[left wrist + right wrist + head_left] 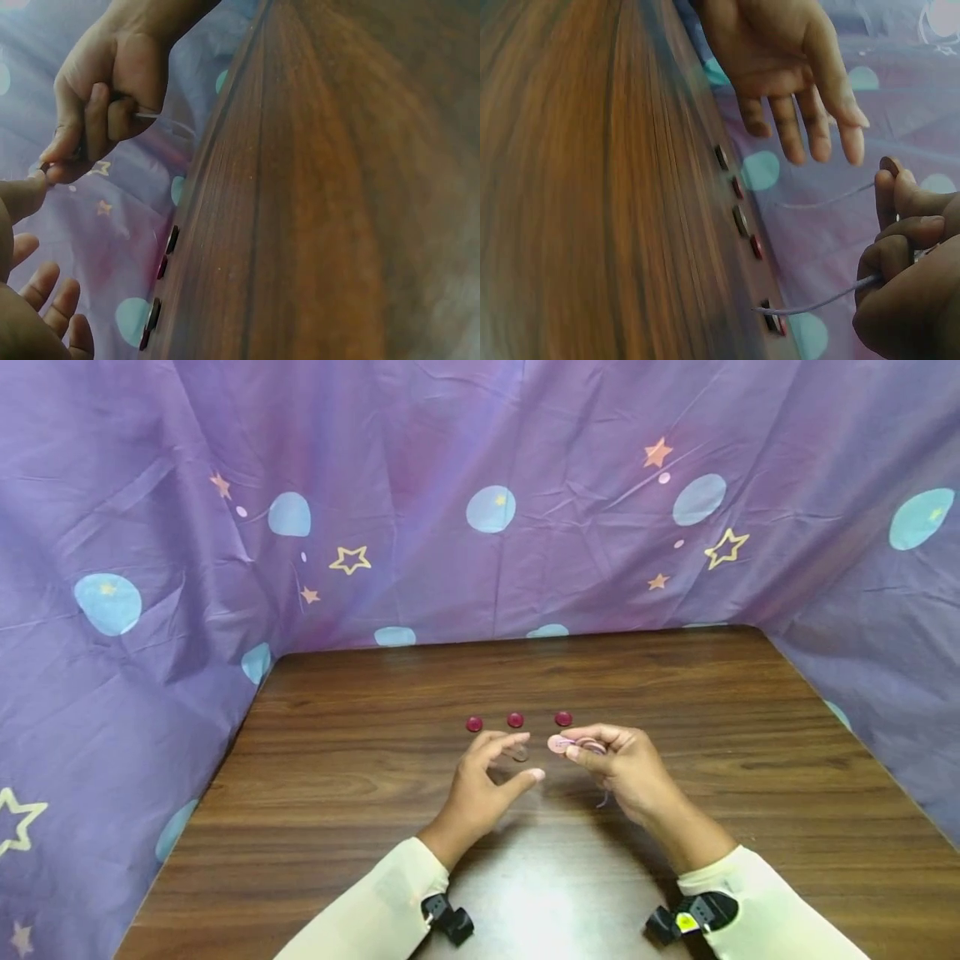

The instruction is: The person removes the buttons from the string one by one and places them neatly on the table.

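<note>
My right hand (633, 768) pinches a small pale pink disc (558, 743) between thumb and forefinger. In the right wrist view its other fingers curl round a thin lavender cord (817, 301), which trails from the hand in two strands. Facing it, my left hand (480, 785) has thumb and fingers spread apart, with nothing held. A small gap separates the left fingertips from the pink disc. Beyond the hands lie three dark red discs, at left (474, 724), middle (515, 719) and right (563, 718). Partly behind the left fingers is a brownish disc (520, 754).
Dark round pieces (739, 220) lie on the wooden table (337, 752) near the red discs in the right wrist view; the hands hide some of them from the head view. A purple patterned cloth (420, 510) hangs behind and beside the table.
</note>
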`<state>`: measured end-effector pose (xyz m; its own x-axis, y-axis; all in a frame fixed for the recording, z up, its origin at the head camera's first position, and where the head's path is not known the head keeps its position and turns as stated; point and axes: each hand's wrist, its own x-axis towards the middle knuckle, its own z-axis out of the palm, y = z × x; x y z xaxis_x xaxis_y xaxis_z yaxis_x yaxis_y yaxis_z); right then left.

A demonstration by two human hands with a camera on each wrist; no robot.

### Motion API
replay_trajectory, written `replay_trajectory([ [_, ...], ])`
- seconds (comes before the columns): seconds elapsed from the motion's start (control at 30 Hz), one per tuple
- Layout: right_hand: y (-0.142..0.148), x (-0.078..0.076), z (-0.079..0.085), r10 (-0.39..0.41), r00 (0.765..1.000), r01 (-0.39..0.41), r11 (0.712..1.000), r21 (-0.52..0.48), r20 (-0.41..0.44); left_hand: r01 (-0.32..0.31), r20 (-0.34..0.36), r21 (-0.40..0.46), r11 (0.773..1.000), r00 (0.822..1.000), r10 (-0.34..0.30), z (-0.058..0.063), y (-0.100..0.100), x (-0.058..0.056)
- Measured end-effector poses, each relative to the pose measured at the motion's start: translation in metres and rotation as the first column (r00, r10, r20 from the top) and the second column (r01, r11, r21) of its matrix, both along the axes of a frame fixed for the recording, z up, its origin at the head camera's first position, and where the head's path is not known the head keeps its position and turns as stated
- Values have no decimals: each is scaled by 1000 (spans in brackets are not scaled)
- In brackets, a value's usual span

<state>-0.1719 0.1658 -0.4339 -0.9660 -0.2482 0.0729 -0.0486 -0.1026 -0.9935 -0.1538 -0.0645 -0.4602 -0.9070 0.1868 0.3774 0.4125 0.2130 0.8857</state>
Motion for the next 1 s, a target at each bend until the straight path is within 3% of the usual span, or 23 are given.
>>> replay_trajectory([
  [0.5, -26, 4, 0, -105, 993, 107, 993, -54, 49, -18, -49, 14, 1000, 999, 19, -1, -2, -1],
  [1.0, -34, 12, -3, -144, 988, 148, 987, -67, 63, -14, -8, 38, 999, 1000, 14, 6, 0, -2],
])
